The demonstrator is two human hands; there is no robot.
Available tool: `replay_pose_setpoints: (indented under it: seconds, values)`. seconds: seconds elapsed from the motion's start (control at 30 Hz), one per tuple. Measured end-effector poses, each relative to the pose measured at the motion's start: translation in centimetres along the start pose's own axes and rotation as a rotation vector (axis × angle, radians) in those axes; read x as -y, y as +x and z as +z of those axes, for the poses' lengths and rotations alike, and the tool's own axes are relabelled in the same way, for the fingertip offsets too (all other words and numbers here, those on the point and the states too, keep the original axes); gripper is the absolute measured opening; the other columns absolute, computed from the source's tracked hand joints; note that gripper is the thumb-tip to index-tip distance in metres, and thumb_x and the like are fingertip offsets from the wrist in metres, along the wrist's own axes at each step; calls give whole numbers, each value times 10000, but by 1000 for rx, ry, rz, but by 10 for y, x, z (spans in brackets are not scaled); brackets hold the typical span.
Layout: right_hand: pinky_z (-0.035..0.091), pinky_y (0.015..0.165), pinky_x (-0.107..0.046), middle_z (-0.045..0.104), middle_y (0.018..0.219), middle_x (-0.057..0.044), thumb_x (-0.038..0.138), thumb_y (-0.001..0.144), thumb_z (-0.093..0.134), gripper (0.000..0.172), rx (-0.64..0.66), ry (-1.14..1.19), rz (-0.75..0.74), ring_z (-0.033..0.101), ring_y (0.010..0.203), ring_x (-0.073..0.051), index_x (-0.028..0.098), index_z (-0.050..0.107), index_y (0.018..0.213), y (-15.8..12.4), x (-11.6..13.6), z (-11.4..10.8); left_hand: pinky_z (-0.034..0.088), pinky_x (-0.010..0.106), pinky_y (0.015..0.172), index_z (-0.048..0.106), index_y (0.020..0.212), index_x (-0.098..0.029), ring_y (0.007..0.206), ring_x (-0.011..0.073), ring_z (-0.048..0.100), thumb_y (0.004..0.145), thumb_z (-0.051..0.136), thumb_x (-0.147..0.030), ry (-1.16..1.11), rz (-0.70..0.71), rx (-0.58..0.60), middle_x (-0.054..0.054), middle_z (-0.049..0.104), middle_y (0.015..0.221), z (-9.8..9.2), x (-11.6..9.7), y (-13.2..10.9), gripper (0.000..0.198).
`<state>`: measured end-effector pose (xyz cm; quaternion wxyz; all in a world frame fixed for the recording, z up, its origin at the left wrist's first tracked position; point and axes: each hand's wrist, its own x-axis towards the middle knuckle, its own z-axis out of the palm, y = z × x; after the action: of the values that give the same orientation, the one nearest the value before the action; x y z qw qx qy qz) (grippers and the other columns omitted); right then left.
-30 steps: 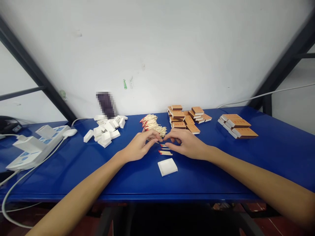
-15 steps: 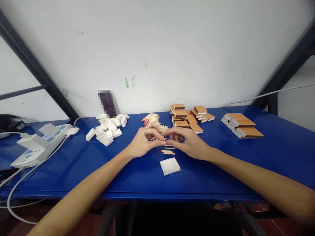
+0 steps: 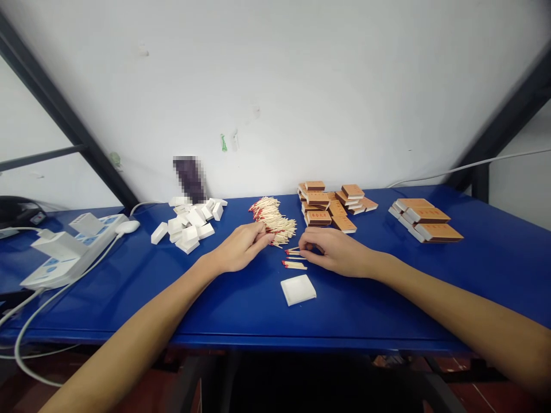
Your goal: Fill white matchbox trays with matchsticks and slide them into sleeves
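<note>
Several loose red-tipped matches make a pile [image 3: 274,217] near the middle of the blue table. My left hand [image 3: 241,246] is at the pile's near left edge, thumb and fingers pinched together; whatever is between them is too small to make out. Just right of a small row of matches [image 3: 295,265], my right hand [image 3: 329,249] rests with curled fingers, its fingertips pressed at the ends of the upper matches. Closer to the front edge lies a shallow white matchbox tray [image 3: 298,289].
White box pieces [image 3: 189,225] are heaped at the left. Orange matchboxes [image 3: 318,217] stand stacked behind my right hand, with another group [image 3: 426,219] farther right. A power strip [image 3: 73,252] with white cables lies at the far left. A wall rises behind the table [image 3: 241,312].
My hands, which met over the matches, have moved apart. The left has gone left to the pile's edge; the right has shifted slightly right and down onto the small row.
</note>
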<state>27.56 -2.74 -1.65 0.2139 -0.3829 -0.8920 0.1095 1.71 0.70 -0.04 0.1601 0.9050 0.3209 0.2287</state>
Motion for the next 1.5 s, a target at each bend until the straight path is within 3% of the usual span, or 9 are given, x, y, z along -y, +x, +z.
replay_pose_setpoints:
  seconds: [0.4, 0.5, 0.63, 0.73, 0.87, 0.97, 1.1, 1.27, 1.5]
  values:
    - [467, 802, -341, 565, 1019, -83, 414, 986, 456, 342, -8, 1, 21, 571, 887, -202, 205, 635, 1189, 0, -2, 6, 268, 270, 566, 331, 649, -186, 549, 109, 330, 991, 345, -307, 39, 75, 105, -40, 376, 589, 3, -9, 0, 363]
    - [470, 811, -349, 562, 996, -81, 417, 989, 448, 354, 6, -5, 42, 574, 880, -202, 191, 657, 1164, 0, -1, 6, 294, 267, 599, 388, 640, -179, 562, 112, 370, 910, 425, -227, 100, 142, 104, -37, 429, 590, 3, -9, 0, 276]
    - [466, 792, -335, 573, 983, -77, 378, 979, 471, 309, 13, -7, 58, 578, 877, -196, 183, 676, 1101, 1, 0, 6, 363, 287, 782, 541, 702, -163, 612, 108, 492, 812, 500, -156, 152, 196, 158, -36, 569, 638, 1, -13, 0, 118]
    - [456, 785, -327, 590, 976, -73, 335, 953, 512, 259, -34, -71, 81, 587, 876, -198, 184, 683, 1075, 2, 1, 6, 384, 257, 716, 616, 748, -168, 571, 98, 488, 796, 529, -147, 159, 186, 194, -43, 579, 614, 2, -15, 0, 102]
    - [440, 766, -319, 604, 942, -70, 344, 934, 540, 255, -43, -166, 105, 597, 863, -203, 195, 706, 1057, 2, 5, 4, 405, 224, 641, 711, 973, -188, 619, 100, 549, 815, 547, -142, 127, 219, 205, -9, 680, 783, 5, -15, -2, 232]
    - [433, 747, -304, 614, 911, -67, 339, 931, 543, 239, -27, -155, 114, 600, 847, -195, 190, 717, 997, 2, 8, 3, 420, 222, 649, 733, 1043, -203, 634, 105, 576, 831, 555, -142, 120, 261, 212, 0, 694, 776, 5, -15, -2, 284]
    - [406, 688, -286, 627, 872, -56, 320, 925, 539, 222, -21, -114, 107, 582, 769, -170, 179, 709, 927, 2, 9, 3, 417, 224, 620, 761, 976, -204, 602, 106, 573, 832, 556, -143, 130, 286, 227, 3, 695, 723, 5, -17, -1, 258]
    - [336, 593, -262, 608, 686, -11, 315, 908, 552, 204, 15, -47, 135, 525, 615, -138, 173, 698, 891, 3, 9, 3, 434, 217, 631, 757, 998, -200, 611, 104, 580, 812, 569, -148, 132, 237, 227, 0, 713, 767, 6, -18, -2, 270]
    - [309, 585, -255, 533, 547, 35, 322, 901, 563, 189, 22, -48, 167, 470, 525, -116, 189, 696, 888, 4, 12, 3, 426, 231, 628, 711, 1097, -201, 608, 115, 570, 813, 585, -213, 201, 166, 216, -7, 685, 747, 5, -13, -3, 310]
